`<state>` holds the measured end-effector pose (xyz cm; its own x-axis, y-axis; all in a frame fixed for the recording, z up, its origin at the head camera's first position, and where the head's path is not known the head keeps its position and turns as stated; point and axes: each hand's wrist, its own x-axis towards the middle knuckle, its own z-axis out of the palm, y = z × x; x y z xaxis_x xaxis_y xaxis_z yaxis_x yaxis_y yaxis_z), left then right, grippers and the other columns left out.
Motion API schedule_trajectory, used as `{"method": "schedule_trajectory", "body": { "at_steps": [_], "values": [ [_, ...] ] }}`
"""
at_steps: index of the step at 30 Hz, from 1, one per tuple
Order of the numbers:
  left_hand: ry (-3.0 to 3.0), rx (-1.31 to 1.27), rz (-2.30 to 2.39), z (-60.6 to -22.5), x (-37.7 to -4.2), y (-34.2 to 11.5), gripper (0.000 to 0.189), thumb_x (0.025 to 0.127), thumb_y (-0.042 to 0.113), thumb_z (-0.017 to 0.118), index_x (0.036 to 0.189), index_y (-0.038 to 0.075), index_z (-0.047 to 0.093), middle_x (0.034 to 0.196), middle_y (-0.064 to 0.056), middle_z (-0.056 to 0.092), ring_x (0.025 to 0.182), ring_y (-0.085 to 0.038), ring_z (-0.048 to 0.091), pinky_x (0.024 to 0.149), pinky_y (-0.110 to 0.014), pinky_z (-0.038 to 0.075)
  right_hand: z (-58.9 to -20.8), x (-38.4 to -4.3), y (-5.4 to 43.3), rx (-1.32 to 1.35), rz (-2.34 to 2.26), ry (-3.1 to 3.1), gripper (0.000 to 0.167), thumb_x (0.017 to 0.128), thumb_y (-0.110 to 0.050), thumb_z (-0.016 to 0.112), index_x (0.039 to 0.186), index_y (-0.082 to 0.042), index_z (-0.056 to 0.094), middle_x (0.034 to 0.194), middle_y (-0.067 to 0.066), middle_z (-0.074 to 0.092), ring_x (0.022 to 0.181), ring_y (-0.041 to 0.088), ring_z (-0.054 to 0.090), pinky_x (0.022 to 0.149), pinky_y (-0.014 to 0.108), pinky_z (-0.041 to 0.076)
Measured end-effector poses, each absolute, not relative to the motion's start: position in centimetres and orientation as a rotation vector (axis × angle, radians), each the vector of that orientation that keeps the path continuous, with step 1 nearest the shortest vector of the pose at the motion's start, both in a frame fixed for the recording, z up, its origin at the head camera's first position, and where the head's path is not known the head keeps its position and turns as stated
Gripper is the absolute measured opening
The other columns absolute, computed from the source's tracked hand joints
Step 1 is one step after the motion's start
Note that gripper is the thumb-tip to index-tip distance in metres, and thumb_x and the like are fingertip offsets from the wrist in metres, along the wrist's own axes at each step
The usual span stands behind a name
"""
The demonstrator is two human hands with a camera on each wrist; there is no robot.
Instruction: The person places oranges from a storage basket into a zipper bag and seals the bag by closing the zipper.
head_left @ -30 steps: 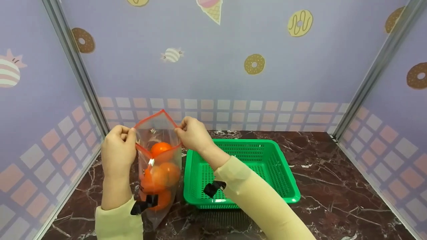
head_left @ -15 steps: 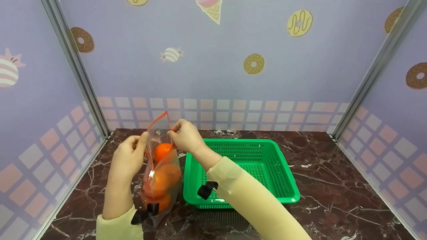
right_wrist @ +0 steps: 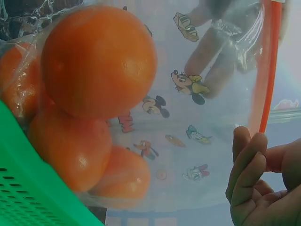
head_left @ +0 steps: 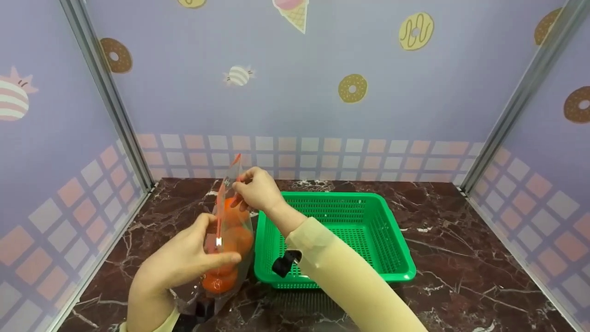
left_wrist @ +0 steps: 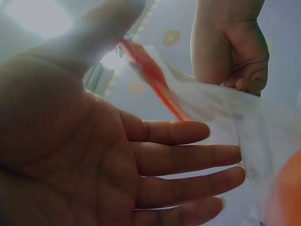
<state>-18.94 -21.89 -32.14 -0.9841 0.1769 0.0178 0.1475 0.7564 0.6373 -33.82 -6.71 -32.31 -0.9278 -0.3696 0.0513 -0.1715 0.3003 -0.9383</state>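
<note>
A clear slider zip bag [head_left: 230, 189] with a red zip edge and cartoon prints stands left of the basket. Several round orange fruits [right_wrist: 99, 61] fill its lower part. My right hand [head_left: 262, 190] pinches the red edge near its far end; the right wrist view shows fingertips and thumb meeting at that edge [right_wrist: 271, 70]. At the near end sits the white slider [head_left: 219, 241]. My left hand [head_left: 177, 260] is beside the near end, its thumb stretched across the bag's front. In the left wrist view its fingers [left_wrist: 183, 160] are straight and spread, gripping nothing.
A green perforated basket [head_left: 408, 258] stands right of the bag, under my right forearm, with no fruit visible in it. Dark red marble-patterned tabletop [head_left: 461, 258] lies around both. Printed lilac wall panels [head_left: 295, 110] enclose the back and sides.
My left hand has let go of the bag's rim and moved down and nearer, its fingers straightening. The bag's mouth has narrowed and turned edge-on. My right hand keeps its pinch, shifted slightly left.
</note>
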Motion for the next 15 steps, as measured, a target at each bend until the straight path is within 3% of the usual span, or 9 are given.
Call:
{"method": "schedule_trajectory", "body": {
  "at_steps": [3,7,9,12,15],
  "values": [
    [2.916,0.293,1.048,-32.4,-18.7,-21.8,0.078,0.088,0.056,0.076,0.138,0.004,0.045,0.114,-0.012,0.067,0.101,-0.023,0.066,0.087,-0.046,0.054,-32.4,-33.8,-6.8,-0.49,-1.703,2.365,0.009,0.103,-0.014,0.063,0.109,-0.007,0.06,0.074,0.009,0.073,0.044,0.013,0.06,0.042,0.023,0.045],
    [2.956,0.3,1.074,-32.7,-18.7,-21.8,0.047,0.097,0.041,0.07,0.122,0.006,0.051,0.084,-0.002,0.06,0.069,-0.014,0.054,0.065,-0.033,0.046,-32.5,-34.0,-6.6,-0.457,-1.738,2.323,0.008,0.103,-0.013,0.062,0.108,-0.007,0.059,0.075,0.011,0.075,0.044,0.013,0.06,0.042,0.023,0.042],
    [2.987,0.279,1.087,-32.7,-18.7,-21.9,0.029,0.1,0.032,0.067,0.111,0.009,0.053,0.075,0.001,0.053,0.061,-0.012,0.047,0.059,-0.029,0.041,-32.6,-34.2,-6.4,-0.437,-1.759,2.292,0.009,0.103,-0.013,0.062,0.108,-0.008,0.058,0.077,0.011,0.075,0.046,0.014,0.061,0.045,0.025,0.044],
    [3.057,0.211,1.114,-32.7,-18.7,-22.0,0.015,0.102,0.023,0.064,0.101,0.011,0.055,0.071,0.001,0.051,0.057,-0.012,0.044,0.056,-0.029,0.038,-32.9,-34.6,-6.0,-0.422,-1.795,2.244,0.012,0.104,-0.015,0.062,0.112,-0.007,0.058,0.078,0.011,0.076,0.047,0.015,0.062,0.048,0.027,0.046],
    [3.154,0.032,1.195,-32.6,-19.0,-22.2,0.011,0.102,0.018,0.063,0.097,0.011,0.057,0.076,-0.005,0.057,0.06,-0.014,0.045,0.058,-0.03,0.038,-33.2,-34.9,-5.5,-0.395,-1.84,2.193,0.016,0.106,-0.02,0.059,0.115,-0.007,0.058,0.079,0.011,0.076,0.05,0.016,0.063,0.05,0.028,0.049]
  ]
}}
